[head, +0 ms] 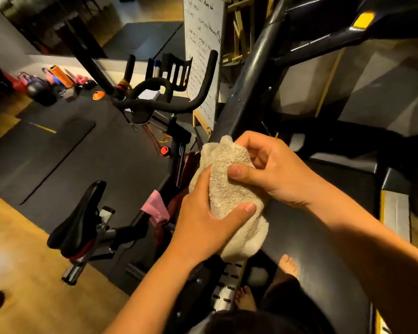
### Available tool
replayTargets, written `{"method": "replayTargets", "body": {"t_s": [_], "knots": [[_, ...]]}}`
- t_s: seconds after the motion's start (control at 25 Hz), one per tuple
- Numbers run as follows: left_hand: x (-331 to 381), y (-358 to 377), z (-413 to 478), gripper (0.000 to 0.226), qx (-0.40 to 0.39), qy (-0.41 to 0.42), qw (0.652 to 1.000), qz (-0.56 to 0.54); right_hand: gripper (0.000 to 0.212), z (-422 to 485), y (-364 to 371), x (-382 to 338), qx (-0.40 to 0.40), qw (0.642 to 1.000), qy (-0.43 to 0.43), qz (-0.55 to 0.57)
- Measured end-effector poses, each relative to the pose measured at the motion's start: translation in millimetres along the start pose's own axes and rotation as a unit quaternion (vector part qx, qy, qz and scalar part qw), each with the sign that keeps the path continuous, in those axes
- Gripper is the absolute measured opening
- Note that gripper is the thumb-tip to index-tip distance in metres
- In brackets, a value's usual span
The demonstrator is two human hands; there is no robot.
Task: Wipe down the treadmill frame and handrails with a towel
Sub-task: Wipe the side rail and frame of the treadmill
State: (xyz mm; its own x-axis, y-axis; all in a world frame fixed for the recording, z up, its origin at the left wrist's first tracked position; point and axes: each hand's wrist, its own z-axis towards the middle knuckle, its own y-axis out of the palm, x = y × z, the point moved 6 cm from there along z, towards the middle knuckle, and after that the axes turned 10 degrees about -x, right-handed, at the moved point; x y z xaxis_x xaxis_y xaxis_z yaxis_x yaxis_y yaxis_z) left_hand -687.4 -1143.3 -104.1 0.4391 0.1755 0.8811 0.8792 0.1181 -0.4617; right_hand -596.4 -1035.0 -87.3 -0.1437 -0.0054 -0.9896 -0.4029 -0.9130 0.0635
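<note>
One towel (229, 189), beige and bunched, sits between two bare hands, against the lower end of the treadmill's slanted black upright (251, 75). Its top corner touches the upright and its lower fold hangs over the edge of the dark deck (311, 237).

The left grip (203, 220) comes from below and the left. It holds the towel's lower half, with the thumb laid across the front and the fingers hidden behind the cloth. The right grip (275, 169) comes from the right with the wrist bent. Its thumb presses the towel's middle and its fingers curl over the upper part, so both grips are closed round the towel. Both forearms are bare.

One black handrail (323, 39) runs out from the upright at the upper right, with a yellow patch (363, 20) above it. Two bare feet (288, 263) show below the hands, beside the deck.

To the left stands one exercise bike (155, 97), with one black saddle (77, 220) and a pink cloth (155, 208) hanging on its frame. One whiteboard (203, 56) with handwriting stands behind it. On the floor further back are one orange cone (98, 94), one orange roller (60, 75) and a cluster of kettlebells (39, 90); I cannot tell how many. Dark mats (58, 145) lie on the wood floor.
</note>
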Motion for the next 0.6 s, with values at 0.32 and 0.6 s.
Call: {"method": "replayTargets", "body": {"t_s": [0.32, 0.6], "knots": [[-3, 7, 1, 0.043, -0.079, -0.017, 0.994, -0.076, 0.059, -35, -32, 11, 0.186, 0.949, 0.031, -0.254], [-46, 8, 10, 0.056, -0.072, -0.104, 0.954, -0.271, 0.084, -59, 23, 139, 0.051, 0.833, 0.207, 0.511]]}}
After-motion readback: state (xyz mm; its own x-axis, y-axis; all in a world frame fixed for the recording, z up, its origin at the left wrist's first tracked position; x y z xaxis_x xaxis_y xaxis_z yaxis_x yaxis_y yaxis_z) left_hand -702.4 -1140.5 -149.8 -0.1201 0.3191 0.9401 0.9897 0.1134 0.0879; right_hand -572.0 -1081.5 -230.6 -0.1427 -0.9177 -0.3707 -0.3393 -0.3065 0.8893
